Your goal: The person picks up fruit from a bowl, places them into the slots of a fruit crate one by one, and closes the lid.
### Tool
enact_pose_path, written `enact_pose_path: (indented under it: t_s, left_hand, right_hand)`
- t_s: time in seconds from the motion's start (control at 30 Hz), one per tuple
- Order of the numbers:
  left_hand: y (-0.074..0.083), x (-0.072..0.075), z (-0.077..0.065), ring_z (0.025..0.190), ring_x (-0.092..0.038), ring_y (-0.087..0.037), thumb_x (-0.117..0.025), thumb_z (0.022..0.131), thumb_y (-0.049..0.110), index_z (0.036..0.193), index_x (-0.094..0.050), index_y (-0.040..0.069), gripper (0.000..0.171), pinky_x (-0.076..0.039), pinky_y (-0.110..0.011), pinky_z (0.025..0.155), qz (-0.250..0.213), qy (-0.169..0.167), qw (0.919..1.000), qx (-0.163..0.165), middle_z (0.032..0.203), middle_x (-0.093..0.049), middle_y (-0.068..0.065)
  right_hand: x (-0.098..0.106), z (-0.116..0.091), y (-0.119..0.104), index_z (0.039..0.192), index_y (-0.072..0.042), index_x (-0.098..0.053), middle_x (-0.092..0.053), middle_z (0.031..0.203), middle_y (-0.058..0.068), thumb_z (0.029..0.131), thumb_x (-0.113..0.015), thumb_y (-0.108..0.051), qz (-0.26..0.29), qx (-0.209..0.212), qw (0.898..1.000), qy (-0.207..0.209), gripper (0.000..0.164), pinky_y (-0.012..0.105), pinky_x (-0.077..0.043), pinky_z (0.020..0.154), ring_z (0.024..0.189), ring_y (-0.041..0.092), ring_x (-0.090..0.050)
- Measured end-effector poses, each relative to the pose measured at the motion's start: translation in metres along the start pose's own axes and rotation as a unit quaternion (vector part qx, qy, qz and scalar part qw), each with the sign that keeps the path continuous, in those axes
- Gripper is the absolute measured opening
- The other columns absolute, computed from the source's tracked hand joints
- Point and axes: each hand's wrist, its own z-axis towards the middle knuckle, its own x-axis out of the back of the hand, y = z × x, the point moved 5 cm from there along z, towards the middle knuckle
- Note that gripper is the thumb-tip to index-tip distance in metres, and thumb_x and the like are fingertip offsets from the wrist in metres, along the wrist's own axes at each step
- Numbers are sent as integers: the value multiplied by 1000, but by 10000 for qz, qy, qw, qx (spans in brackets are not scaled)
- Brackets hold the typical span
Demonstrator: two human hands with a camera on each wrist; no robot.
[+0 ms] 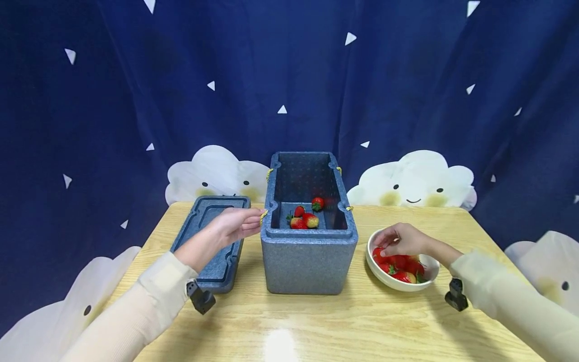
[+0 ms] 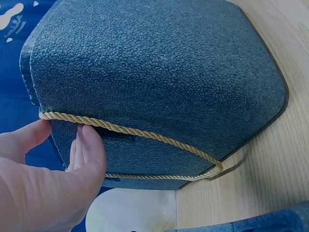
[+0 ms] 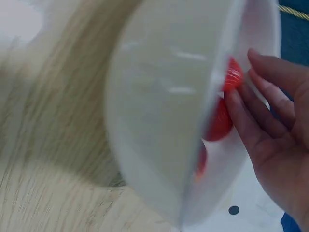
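My left hand (image 1: 239,223) rests against the left side of a blue-grey foam box (image 1: 309,266), fingers fairly straight. In the left wrist view its fingertips touch the box just by a yellow rope handle (image 2: 145,134). Several strawberries (image 1: 317,203) lie on the box floor. At the right, my right hand (image 1: 401,239) reaches into a white bowl (image 1: 398,285) of strawberries (image 1: 404,276). Its fingertips are at one red strawberry (image 3: 233,75) near the rim, one finger touching it; the thumb and fingers are spread in the right wrist view.
A blue-grey foam lid (image 1: 228,271) lies on the wooden table (image 1: 334,327) left of the box, beneath my left forearm. Behind the table hangs a dark blue curtain (image 1: 253,60) with white triangles and clouds.
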Motion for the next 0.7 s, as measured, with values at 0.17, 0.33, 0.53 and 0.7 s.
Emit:
enact_pose_path:
  t_s: [0.17, 0.33, 0.53, 0.7]
  left_hand:
    - [0, -1, 0, 85, -65, -6, -56, 96, 13, 140, -40, -4, 50, -46, -35, 110, 18, 29, 10000, 0, 120, -61, -11]
    - [1, -1, -2, 82, -66, -6, -56, 96, 13, 139, -42, -5, 48, -47, -35, 108, -4, 14, 10000, -30, 101, -65, -4]
    - [1, 0, -3, 81, -66, -4, -56, 96, 13, 138, -43, -4, 48, -50, -32, 105, 26, 29, 10000, -56, 95, -66, -1]
    - [1, -2, -2, 81, -66, -4, -56, 96, 13, 138, -44, -5, 47, -52, -30, 102, 58, 29, 10000, -71, 94, -66, 1]
  right_hand:
    - [-13, -4, 1, 94, -2, -69, -71, 92, 13, 73, -81, -8, -267, 438, 9987, -20, 24, 28, -61, 73, 85, 12, -67]
    - [-14, -3, 4, 97, 0, -69, -71, 95, 15, 72, -81, -8, -50, 267, 9996, -58, 29, 30, -61, 76, 88, 15, -67]
    - [-15, -2, 7, 99, 0, -69, -72, 97, 12, 72, -82, -11, 22, -226, 9996, -164, 32, 24, -59, 77, 89, 17, -66]
    - [-15, -2, 8, 100, 2, -69, -72, 96, 14, 72, -82, -10, 213, -396, 9987, -246, 33, 19, -57, 76, 88, 17, -66]
